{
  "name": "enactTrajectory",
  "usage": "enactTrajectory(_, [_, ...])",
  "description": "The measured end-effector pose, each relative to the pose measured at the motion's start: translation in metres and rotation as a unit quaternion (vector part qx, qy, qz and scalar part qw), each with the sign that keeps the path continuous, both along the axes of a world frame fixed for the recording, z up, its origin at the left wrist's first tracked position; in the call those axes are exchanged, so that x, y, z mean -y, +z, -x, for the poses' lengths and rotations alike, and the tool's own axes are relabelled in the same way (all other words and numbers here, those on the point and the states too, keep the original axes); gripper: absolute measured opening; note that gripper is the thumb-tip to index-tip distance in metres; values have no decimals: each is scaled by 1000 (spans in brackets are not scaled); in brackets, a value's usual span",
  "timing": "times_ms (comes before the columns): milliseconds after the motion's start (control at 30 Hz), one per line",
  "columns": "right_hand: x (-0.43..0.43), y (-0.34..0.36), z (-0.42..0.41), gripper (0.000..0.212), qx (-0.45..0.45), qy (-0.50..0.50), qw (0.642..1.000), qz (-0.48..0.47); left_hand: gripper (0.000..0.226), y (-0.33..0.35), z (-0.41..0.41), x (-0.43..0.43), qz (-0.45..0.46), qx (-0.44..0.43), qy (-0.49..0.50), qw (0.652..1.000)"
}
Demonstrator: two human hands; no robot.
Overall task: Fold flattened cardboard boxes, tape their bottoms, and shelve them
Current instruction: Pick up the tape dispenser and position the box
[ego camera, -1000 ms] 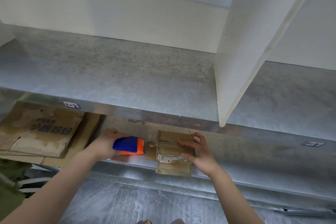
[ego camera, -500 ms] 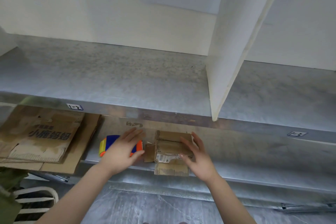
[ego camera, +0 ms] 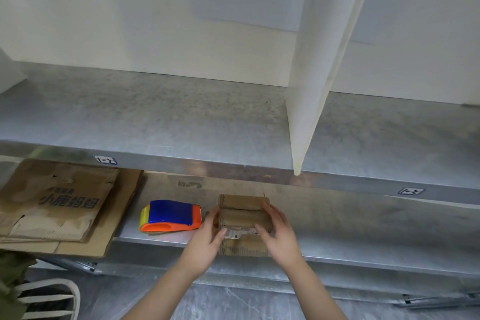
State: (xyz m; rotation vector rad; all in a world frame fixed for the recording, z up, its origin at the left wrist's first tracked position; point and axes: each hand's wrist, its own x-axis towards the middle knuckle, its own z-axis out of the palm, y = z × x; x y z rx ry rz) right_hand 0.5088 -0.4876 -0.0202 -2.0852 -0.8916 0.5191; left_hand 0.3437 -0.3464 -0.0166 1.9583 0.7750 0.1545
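Note:
A small brown cardboard box (ego camera: 242, 215) with a white label sits at the front edge of the lower metal shelf (ego camera: 363, 247). My left hand (ego camera: 207, 238) grips its left side and my right hand (ego camera: 279, 234) grips its right side, fingers curled over the top. A blue, orange and yellow tape dispenser (ego camera: 170, 215) lies on the shelf just left of the box, untouched. A stack of flattened cardboard boxes (ego camera: 57, 205) with dark printed characters rests at the far left of the same shelf.
The upper metal shelf (ego camera: 155, 122) runs across the view, with a white upright divider (ego camera: 311, 86) standing on it right of centre. A white chair back (ego camera: 49, 299) shows at the bottom left. Grey floor lies below.
My left hand has let go of the tape dispenser, leaving it on the shelf, and moved right onto the box's left side. My right hand stays on the box.

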Motion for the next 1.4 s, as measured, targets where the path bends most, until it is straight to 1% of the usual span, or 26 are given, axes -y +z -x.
enactTrajectory(67, [-3, 0, 1, 55, -21, -19, 1000, -2, 66, 1, -6, -4, 19, 15, 21, 999])
enactTrajectory(100, [-6, 1, 2, 56, -34, -29, 999, -3, 64, 2, -9, -7, 12, 11, 27, 1000])
enactTrajectory(167, [-8, 0, 2, 59, -34, -41, 999, 1, 50, 2, -13, -9, -17, -5, 41, 999])
enactTrajectory(233, [-8, -3, -4, 61, -25, -39, 999, 6, 34, 2, -16, -5, 6, 2, 48, 999])
enactTrajectory(300, [-6, -4, -12, 58, -35, -20, 999, 6, 27, 4, -17, -3, 31, 5, 47, 998])
enactTrajectory(333, [-6, -4, -15, 54, -41, -3, 999, 9, 31, 5, -19, -6, 19, 8, 45, 999])
enactTrajectory(400, [-6, -5, -18, 45, -41, 40, 998, 23, 53, 5, -23, -18, -29, 5, 22, 999])
enactTrajectory(433, [-6, -7, -18, 42, -36, 59, 997, 29, 62, 6, -25, -24, -44, 2, -10, 999])
enactTrajectory(467, [-7, -7, -19, 39, -32, 74, 996, 35, 64, 8, -27, -29, -48, -1, -51, 998])
enactTrajectory(533, [-9, -1, -22, 36, -31, 89, 994, 48, 52, 5, -31, -35, -35, -13, -124, 992])
enactTrajectory(567, [-10, 1, -24, 35, -34, 89, 994, 51, 45, 2, -31, -35, -26, -13, -134, 991])
enactTrajectory(633, [-10, 4, -26, 35, -18, 84, 995, 58, 39, -2, -30, -32, -21, -5, -118, 993])
enactTrajectory(667, [-9, 5, -25, 35, 9, 74, 995, 65, 40, -4, -30, -29, -32, -1, -100, 994])
enactTrajectory(733, [-6, 5, -17, 39, 84, 15, 994, 65, 43, -3, -31, -17, -53, 13, -56, 997])
enactTrajectory(767, [-4, 6, -10, 42, 98, -24, 993, 56, 46, -4, -31, -10, -65, 18, -34, 997])
enactTrajectory(833, [3, 3, 3, 49, 66, -59, 995, 34, 63, -10, -26, 2, -78, 30, -18, 996])
enactTrajectory(867, [6, 0, 9, 54, 34, -45, 998, 32, 71, -14, -21, 6, -82, 36, -31, 996])
enactTrajectory(900, [8, -3, 15, 61, -10, -17, 999, 36, 73, -18, -17, 8, -87, 36, -56, 994])
enactTrajectory(967, [10, -7, 22, 68, -75, 26, 997, 24, 62, -20, -11, 8, -96, 27, -99, 990])
enactTrajectory(1000, [10, -8, 22, 67, -82, 35, 996, 13, 58, -18, -11, 8, -108, 22, -104, 989])
enactTrajectory(1067, [8, -7, 21, 61, -64, 44, 997, 3, 60, -15, -15, 8, -137, 23, -79, 987])
enactTrajectory(1133, [7, -6, 19, 55, -41, 69, 997, 1, 59, -12, -23, 11, -145, 38, -60, 987])
enactTrajectory(1200, [6, -9, 18, 51, -19, 87, 996, 6, 59, -10, -26, 14, -128, 51, -59, 989])
enactTrajectory(1267, [5, -17, 14, 47, -8, 76, 997, -5, 60, -13, -24, 10, -99, 67, -53, 991])
enactTrajectory(1333, [4, -22, 12, 46, 3, 66, 998, -5, 61, -14, -19, 5, -90, 44, -56, 993])
enactTrajectory(1400, [1, -19, 12, 46, 10, 77, 997, 14, 58, -11, -16, 1, -124, -4, -84, 989])
